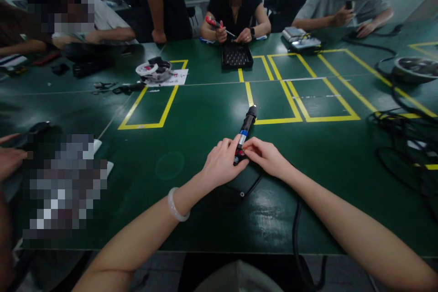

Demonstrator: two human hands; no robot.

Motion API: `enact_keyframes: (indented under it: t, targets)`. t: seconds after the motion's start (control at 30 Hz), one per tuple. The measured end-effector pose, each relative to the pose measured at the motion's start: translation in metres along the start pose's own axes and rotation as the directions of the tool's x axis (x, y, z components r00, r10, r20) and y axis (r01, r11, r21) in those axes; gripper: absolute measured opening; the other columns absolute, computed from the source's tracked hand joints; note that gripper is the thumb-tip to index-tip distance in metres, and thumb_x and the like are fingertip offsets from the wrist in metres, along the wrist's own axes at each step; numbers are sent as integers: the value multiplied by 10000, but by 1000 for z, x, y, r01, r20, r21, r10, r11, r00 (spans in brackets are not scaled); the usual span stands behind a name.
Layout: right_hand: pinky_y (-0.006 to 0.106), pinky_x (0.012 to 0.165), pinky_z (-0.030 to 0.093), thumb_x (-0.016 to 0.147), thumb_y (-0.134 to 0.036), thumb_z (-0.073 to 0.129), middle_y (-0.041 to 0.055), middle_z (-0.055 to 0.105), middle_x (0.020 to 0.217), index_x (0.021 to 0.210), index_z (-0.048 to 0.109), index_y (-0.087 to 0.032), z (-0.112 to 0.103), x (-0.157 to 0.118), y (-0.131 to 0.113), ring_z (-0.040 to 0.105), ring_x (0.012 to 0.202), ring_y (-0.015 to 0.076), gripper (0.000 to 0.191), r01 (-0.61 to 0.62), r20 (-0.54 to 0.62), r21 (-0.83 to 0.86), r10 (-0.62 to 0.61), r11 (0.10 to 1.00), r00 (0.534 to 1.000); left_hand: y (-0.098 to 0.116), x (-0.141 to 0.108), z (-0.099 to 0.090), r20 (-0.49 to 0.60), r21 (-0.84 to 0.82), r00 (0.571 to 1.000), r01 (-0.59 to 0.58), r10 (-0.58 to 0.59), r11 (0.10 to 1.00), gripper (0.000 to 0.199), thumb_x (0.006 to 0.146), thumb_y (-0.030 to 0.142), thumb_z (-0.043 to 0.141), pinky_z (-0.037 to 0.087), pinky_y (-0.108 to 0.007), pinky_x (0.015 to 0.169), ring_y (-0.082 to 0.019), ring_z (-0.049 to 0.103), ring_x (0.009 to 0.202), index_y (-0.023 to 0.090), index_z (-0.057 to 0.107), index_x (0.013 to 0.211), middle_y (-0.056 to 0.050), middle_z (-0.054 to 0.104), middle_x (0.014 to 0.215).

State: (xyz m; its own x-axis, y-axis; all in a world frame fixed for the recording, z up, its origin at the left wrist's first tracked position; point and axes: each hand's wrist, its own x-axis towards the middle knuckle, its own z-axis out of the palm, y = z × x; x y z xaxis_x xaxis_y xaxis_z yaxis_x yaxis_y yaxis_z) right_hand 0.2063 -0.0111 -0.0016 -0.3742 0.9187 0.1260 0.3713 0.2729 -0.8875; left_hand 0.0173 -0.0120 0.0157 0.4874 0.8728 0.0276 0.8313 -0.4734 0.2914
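Observation:
A black rod-shaped device with a blue band and a silver section lies tilted on the green table, its far end pointing away from me. My left hand wraps around its near part from the left, thumb along the near end. On the other side, my right hand pinches at small red and black parts there. Fingers partly hide what lies between these fingertips. Just below my hands, a thin black cable with a round metal end rests on the table.
A thick black cable hangs over the front edge by my right forearm. Tangled black cables and a wheel-like part lie at right. Across the table, a person holds a red screwdriver over a black tray. Yellow tape marks rectangles.

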Motion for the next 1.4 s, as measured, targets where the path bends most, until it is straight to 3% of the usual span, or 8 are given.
enact_keyframes:
  t: [0.1, 0.17, 0.33, 0.53, 0.77, 0.97, 1.13, 1.4]
  targets:
    - [210, 436, 397, 877, -404, 602, -40, 552, 611, 909, 547, -195, -2, -1, 3, 503, 493, 105, 218, -232, 65, 299, 223, 926, 973, -6, -3, 1, 15, -89, 999, -36, 38, 995, 741, 889, 503, 541, 450, -420, 957, -288, 536, 1123, 236, 292, 1533, -125, 529, 1251]
    - [189, 379, 347, 838, -430, 637, -61, 530, 547, 882, 538, -189, -3, -2, 4, 461, 427, 88, 264, -311, 104, 435, 296, 845, 949, -9, -4, 3, 21, -114, 999, -45, 48, 992, 766, 874, 468, 566, 440, -429, 976, -291, 522, 1142, 255, 270, 1548, -122, 514, 1272]
    - [174, 360, 346, 793, -400, 684, -55, 562, 522, 824, 530, -182, -5, -3, 2, 477, 398, 79, 268, -367, 142, 588, 354, 721, 924, -10, -4, 6, 8, -158, 999, -51, 53, 986, 787, 865, 453, 581, 432, -430, 992, -287, 513, 1152, 298, 250, 1562, -108, 505, 1272]
    - [165, 362, 377, 826, -400, 679, -78, 565, 485, 885, 503, -200, -7, -5, 3, 474, 362, 76, 272, -366, 188, 629, 322, 686, 928, -9, -4, 5, -2, -167, 999, -37, 37, 985, 763, 852, 441, 589, 438, -425, 984, -285, 521, 1140, 262, 303, 1537, -111, 513, 1264]
    - [180, 394, 470, 793, -396, 762, -13, 670, 736, 996, 556, -180, -13, -8, 3, 600, 498, 90, 361, -306, 289, 581, 160, 754, 944, -10, -4, 7, -18, -181, 999, -48, 46, 982, 754, 859, 453, 584, 439, -421, 989, -283, 532, 1145, 269, 305, 1535, -113, 518, 1266]
    - [148, 355, 382, 894, -421, 649, -49, 562, 681, 944, 535, -177, -10, -9, 5, 513, 460, 56, 274, -237, 272, 468, 116, 851, 955, -9, -5, 6, -9, -159, 999, -43, 42, 986, 744, 868, 458, 575, 439, -413, 982, -281, 523, 1141, 240, 311, 1528, -111, 518, 1271]
    - [155, 402, 368, 950, -362, 569, -59, 522, 724, 1015, 473, -196, -7, -11, 6, 482, 482, 47, 203, -140, 244, 314, 62, 939, 968, -7, -6, 7, -14, -136, 999, -37, 35, 990, 748, 877, 461, 563, 439, -403, 981, -267, 517, 1126, 212, 301, 1532, -108, 509, 1259]
    - [194, 440, 365, 940, -348, 574, -82, 536, 653, 1022, 411, -222, -16, -11, 8, 491, 450, 78, 222, -106, 225, 97, 82, 990, 971, 1, -7, 8, -29, -102, 1000, -15, 12, 995, 753, 856, 433, 589, 446, -401, 972, -261, 517, 1109, 237, 313, 1529, -105, 496, 1248]
